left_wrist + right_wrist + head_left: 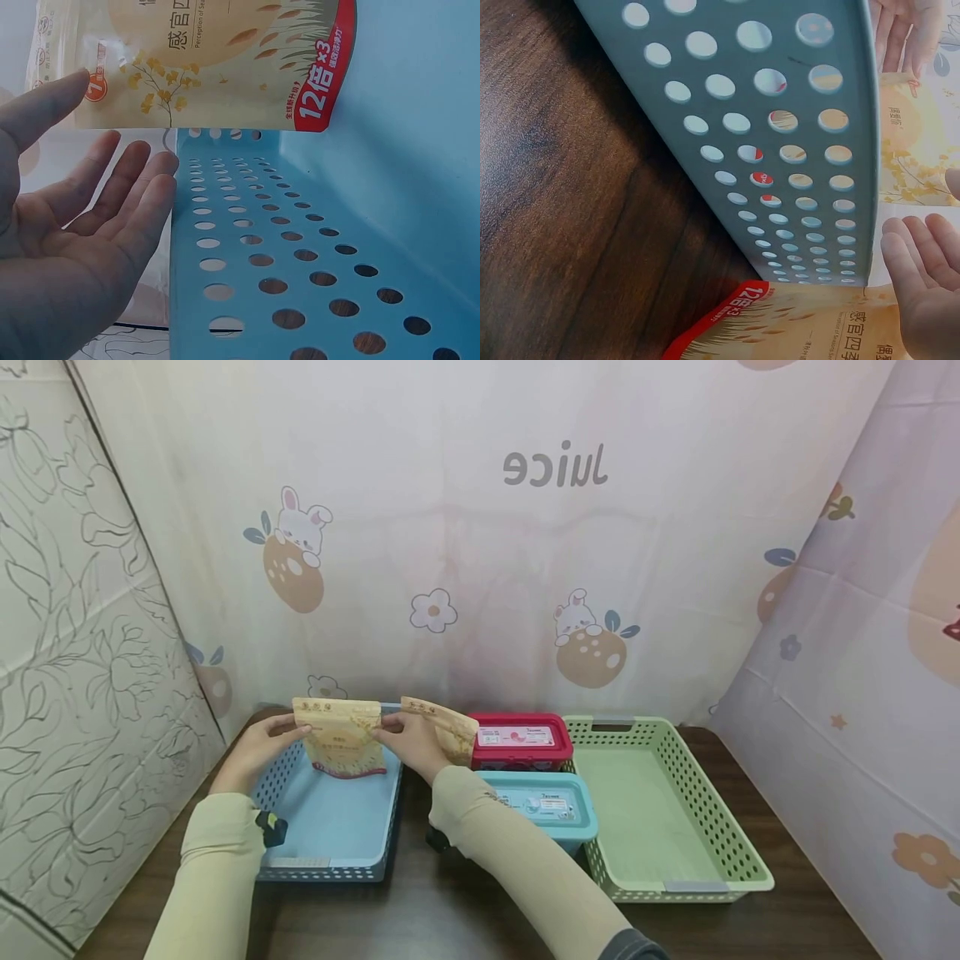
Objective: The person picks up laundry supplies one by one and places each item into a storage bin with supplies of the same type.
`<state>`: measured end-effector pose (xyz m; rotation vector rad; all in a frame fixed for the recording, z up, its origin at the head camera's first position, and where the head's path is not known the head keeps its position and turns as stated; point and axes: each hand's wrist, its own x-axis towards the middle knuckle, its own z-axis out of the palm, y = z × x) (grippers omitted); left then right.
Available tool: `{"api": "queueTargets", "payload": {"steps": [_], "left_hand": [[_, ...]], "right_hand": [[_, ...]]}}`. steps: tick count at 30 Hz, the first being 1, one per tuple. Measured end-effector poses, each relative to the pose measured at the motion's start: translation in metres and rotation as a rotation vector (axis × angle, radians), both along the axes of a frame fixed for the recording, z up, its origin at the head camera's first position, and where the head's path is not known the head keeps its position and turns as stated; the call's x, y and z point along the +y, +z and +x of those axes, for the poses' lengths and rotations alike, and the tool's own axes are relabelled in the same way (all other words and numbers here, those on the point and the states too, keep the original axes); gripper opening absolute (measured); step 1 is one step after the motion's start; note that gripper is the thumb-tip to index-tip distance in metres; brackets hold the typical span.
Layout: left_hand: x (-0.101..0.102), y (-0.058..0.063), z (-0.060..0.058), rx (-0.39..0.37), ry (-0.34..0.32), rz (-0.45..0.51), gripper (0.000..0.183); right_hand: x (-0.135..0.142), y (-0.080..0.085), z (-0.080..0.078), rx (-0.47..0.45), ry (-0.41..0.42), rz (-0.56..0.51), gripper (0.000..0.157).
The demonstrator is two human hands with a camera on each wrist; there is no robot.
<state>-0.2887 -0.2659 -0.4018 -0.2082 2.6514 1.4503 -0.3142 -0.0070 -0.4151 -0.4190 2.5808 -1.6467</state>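
Note:
A yellow pouch (343,739) with a red band at its bottom is upright in the blue basket (337,827), near its back. My left hand (260,752) pinches the pouch's left edge, its thumb in front; the left wrist view shows the other fingers extended beside that edge. At the opposite edge, my right hand (412,743) pinches the pouch near its top, with several fingers (922,251) extended. A second yellow pouch (455,732) stands just outside the basket's right wall, partly covered by my right hand.
To the right, a red lidded box (522,739) sits behind a light-blue lidded box (551,806), which my right forearm partly covers. Beyond them lies a green basket (645,810) with perforated walls. A printed curtain (465,543) hangs behind the dark wooden table (330,927).

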Motion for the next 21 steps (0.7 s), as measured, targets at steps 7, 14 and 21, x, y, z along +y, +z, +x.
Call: {"api": "queueTargets", "payload": {"steps": [7,14,21], "left_hand": [[0.0,0.001,0.001,-0.016,-0.006,0.001,0.093],[0.0,0.002,0.002,-0.008,-0.02,0.016,0.1],[0.003,0.005,0.003,0.031,-0.032,0.026,0.1]], "right_hand": [[0.002,0.004,0.004,-0.017,0.024,-0.015,0.038],[-0.001,0.01,0.011,-0.06,0.061,-0.059,0.047],[-0.006,0.018,0.015,-0.058,0.044,-0.034,0.059]]}}
